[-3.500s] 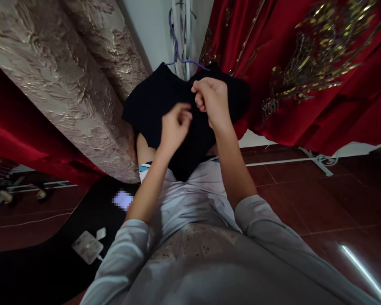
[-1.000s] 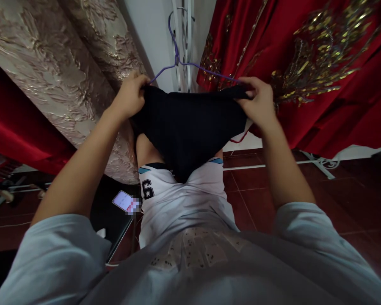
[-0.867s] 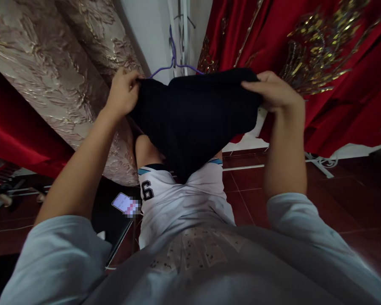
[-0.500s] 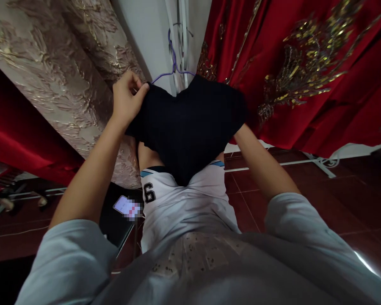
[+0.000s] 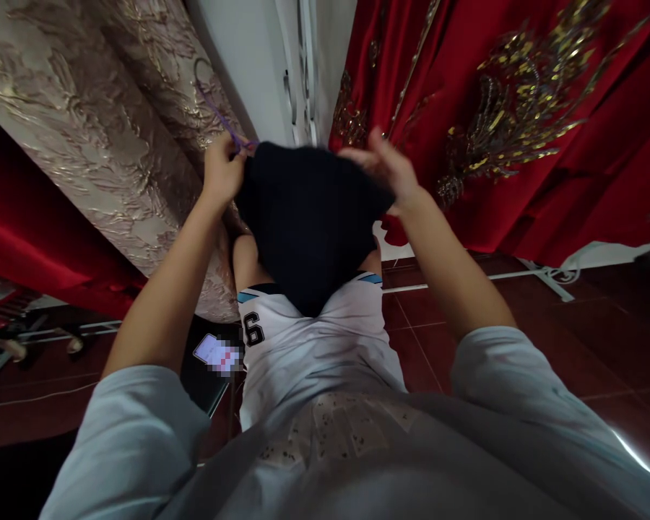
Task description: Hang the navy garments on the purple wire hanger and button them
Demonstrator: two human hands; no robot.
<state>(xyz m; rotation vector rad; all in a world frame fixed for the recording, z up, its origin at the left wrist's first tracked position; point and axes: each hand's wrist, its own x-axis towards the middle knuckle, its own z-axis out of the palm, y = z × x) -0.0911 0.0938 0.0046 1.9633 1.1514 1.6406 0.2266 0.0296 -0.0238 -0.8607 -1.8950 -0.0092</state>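
Observation:
A dark navy garment (image 5: 314, 224), which looks like a T-shirt, hangs over my thighs and lap. My left hand (image 5: 223, 170) is closed at its upper left edge, gripping a thin purple clothes hanger (image 5: 214, 110). The hanger's hook points up and left, against the patterned fabric. At the garment's upper right edge is my right hand (image 5: 393, 173), a little blurred, its fingers apart and the cloth lying against it. Part of that hand is behind the cloth.
Champagne textured fabric (image 5: 108, 144) hangs at left, and red cloth (image 5: 520, 188) with gold sequin decoration (image 5: 520, 108) at right. A lit phone (image 5: 211, 352) lies on a black surface by my left leg. White metal rack legs (image 5: 552, 282) stand on the dark red tiles.
The hanger has come out from the garment's neck and swung to the left, into my left hand. My right hand has emerged from behind the cloth and moved up, fingers spreading.

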